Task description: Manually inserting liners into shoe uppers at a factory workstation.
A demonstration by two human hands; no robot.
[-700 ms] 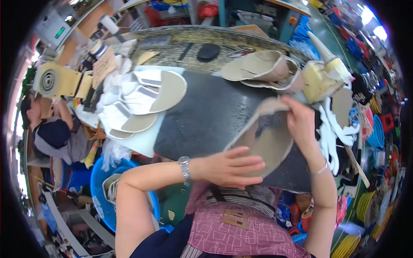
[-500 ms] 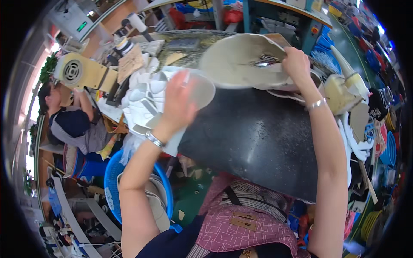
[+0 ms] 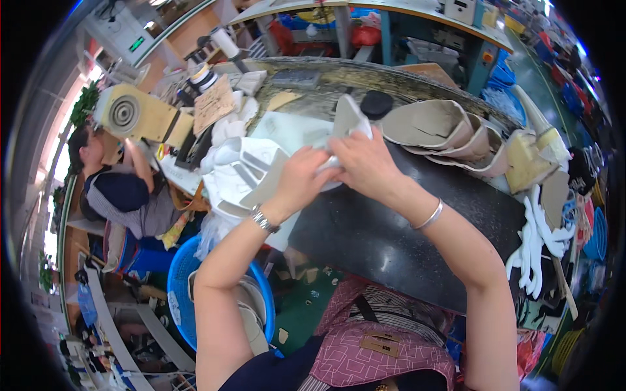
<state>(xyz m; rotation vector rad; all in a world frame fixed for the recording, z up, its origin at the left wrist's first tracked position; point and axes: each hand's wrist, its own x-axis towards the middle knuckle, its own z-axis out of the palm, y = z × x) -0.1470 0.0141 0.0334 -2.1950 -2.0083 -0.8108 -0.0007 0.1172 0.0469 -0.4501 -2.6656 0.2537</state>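
My left hand (image 3: 304, 174) and my right hand (image 3: 366, 161) meet over the far left part of the black tabletop (image 3: 391, 221). Both are closed on a white curved piece (image 3: 352, 118), whose rounded end stands up beyond my right fingers. Its lower part is hidden by my hands. Just left of my left hand lies a pile of white curved pieces (image 3: 228, 166) with grey edges. To the right of my right hand, several beige curved shells (image 3: 430, 125) are nested in a stack. A dark round object (image 3: 377, 104) sits between that stack and the held piece.
A blue basket (image 3: 171, 287) with flat pale pieces stands at lower left. White strips (image 3: 531, 241) lie at the table's right edge, near a yellowish block (image 3: 527, 159). A cream machine (image 3: 130, 112) and a seated person (image 3: 120, 189) are at left.
My right hand has let go of a beige shell, now among the stack at right, and come left. My hands have come together on the white piece; the view has shifted slightly.
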